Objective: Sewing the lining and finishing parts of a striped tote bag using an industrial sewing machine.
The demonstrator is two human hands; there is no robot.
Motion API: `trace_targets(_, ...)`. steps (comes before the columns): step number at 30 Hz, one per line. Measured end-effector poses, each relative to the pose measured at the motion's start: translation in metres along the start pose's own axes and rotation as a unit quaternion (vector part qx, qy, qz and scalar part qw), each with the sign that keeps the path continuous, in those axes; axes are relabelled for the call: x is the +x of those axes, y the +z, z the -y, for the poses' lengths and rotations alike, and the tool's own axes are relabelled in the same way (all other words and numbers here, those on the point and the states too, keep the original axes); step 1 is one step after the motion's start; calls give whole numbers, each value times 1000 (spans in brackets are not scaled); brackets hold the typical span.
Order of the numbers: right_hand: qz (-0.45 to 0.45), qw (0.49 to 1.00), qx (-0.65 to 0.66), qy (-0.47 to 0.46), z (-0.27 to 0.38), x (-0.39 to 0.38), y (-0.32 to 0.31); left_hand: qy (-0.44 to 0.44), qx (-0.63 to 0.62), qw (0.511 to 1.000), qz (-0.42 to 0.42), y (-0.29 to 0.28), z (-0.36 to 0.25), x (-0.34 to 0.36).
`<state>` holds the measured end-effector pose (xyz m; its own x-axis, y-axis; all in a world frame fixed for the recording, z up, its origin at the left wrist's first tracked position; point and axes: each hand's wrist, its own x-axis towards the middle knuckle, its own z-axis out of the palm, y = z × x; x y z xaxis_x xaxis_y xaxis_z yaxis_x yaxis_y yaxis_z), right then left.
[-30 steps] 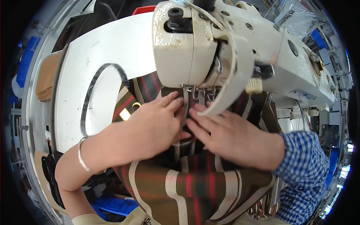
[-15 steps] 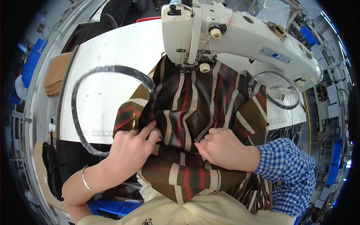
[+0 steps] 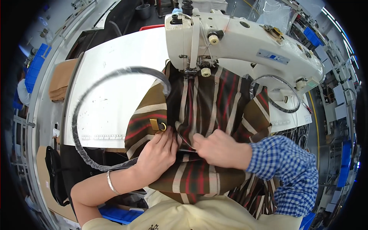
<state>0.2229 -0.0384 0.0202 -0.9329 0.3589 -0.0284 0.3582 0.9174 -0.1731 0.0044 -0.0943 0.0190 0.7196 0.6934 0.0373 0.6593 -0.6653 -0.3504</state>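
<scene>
A brown bag-like piece of striped fabric (image 3: pixel 199 180), with cream and red stripes, lies bunched under the needle area of a white sewing machine (image 3: pixel 226 42). My left hand (image 3: pixel 159 153) is closed on its folded edge, fingers pressed together and thumb hidden. Just above those fingertips sits a gold-coloured metal ring (image 3: pixel 163 126) on a small tab. My right hand (image 3: pixel 216 147) pinches a fold of the fabric close to the left one. A dark tubular handle (image 3: pixel 78 126), wrapped in clear film, loops out left past my left forearm; a second handle (image 3: pixel 285 109) loops on the right.
The white machine table (image 3: pixel 111 57) carries a printed ruler strip along its front. Brown folded material (image 3: pixel 62 80) is stacked at the left. A blue bin (image 3: pixel 120 215) is below my left arm. More striped fabric (image 3: pixel 257 193) hangs at the lower right.
My left hand has moved right, closer to my right hand, which has shifted slightly left. The fabric's left side has opened out flatter, showing the ring and tab more fully.
</scene>
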Motion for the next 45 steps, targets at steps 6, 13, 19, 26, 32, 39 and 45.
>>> trace_targets(6, 48, 996, 74, 25, -40, -15, -64, 30, -272, 962, -7, -47, 59, 14)
trace_targets(13, -114, 993, -17, 22, -18, 1, -32, 196, -279, 940, -18, -36, 65, 30)
trace_targets(19, 54, 991, 87, -81, -55, 1, -17, 50, -263, 950, 163, -48, 83, 49)
trace_targets(26, 200, 975, 89, -43, -54, 9, -40, 160, -199, 964, 71, -24, 73, 34)
trace_targets(32, 4, 998, 0, -58, -40, -8, -21, 129, -333, 927, 113, -17, 83, 42)
trace_targets(39, 13, 998, 29, -49, -16, -4, -18, 121, -415, 901, -32, 19, 100, 103)
trace_targets(45, -33, 990, 26, -135, -24, -7, -18, 205, -523, 826, 33, 55, 110, 123)
